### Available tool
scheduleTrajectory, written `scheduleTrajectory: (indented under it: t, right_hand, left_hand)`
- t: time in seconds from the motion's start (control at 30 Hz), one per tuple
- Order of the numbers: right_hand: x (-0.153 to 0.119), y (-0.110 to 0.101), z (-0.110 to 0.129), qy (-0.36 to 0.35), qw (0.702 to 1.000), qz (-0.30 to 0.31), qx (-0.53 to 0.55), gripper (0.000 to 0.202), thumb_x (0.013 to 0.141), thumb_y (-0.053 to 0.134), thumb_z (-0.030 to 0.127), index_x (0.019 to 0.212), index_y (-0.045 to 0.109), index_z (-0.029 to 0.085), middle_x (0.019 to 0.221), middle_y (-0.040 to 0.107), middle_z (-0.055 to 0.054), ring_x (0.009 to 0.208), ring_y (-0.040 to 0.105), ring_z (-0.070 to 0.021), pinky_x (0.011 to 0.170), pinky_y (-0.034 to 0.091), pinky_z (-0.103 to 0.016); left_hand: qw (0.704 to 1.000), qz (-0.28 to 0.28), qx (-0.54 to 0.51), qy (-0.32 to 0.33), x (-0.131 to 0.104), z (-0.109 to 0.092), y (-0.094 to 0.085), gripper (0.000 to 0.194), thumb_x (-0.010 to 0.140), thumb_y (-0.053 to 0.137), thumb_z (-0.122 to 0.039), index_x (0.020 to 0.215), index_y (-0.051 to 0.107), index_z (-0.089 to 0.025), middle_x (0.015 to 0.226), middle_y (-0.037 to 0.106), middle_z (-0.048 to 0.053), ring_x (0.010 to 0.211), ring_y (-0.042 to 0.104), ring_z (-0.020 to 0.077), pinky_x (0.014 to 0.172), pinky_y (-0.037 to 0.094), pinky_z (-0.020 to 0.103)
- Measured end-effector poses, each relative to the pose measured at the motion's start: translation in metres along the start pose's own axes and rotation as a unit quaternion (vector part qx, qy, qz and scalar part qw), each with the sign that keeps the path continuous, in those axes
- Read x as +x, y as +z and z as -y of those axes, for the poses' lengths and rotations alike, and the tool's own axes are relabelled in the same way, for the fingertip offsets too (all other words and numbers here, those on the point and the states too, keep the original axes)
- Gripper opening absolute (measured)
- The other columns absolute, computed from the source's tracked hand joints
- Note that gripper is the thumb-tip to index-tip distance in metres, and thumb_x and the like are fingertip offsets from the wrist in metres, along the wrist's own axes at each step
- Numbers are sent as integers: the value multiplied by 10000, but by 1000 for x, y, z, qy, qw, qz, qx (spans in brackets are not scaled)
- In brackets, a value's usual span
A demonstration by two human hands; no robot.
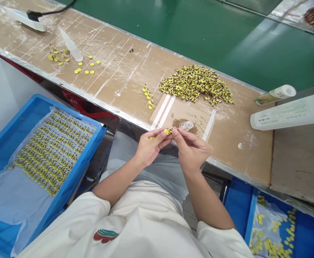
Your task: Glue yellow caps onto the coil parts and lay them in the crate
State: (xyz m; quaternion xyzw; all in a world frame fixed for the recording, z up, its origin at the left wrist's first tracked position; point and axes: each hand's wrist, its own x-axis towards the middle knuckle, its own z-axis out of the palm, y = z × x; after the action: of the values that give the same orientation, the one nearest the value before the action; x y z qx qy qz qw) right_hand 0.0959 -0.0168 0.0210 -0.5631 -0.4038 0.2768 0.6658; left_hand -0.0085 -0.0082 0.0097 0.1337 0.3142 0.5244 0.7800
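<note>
My left hand pinches a small yellow figure with dark parts between thumb and finger, over the front edge of the table. A second yellow disc shows at the fingers of the same hand. Close against the figure's right end, my right hand has thumb and forefinger pressed together; what lies between them is too small to make out. Just beyond the hands, a small clear cup lies on a cardboard sheet with a wet brown stain. A thin stick rests beside it.
A large heap of yellow-and-brown figures lies behind the sheet, with a short row to its left. Further left are a nozzle bottle and yellow discs. Bottles stand right. Blue trays flank my legs.
</note>
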Motion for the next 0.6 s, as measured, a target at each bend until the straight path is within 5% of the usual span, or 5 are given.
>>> scheduleTrajectory:
  t: [0.6]
  right_hand:
    - [-3, 2, 4, -16, 1000, 22, -6, 136, 687, 795, 229, 811, 743, 207, 836, 752, -22, 759, 718, -206, 769, 611, -382]
  left_hand:
    - [1000, -19, 4, 15, -1, 1, 2, 240, 689, 788, -274, 898, 746, -164, 945, 751, 52, 869, 707, 147, 884, 539, 282]
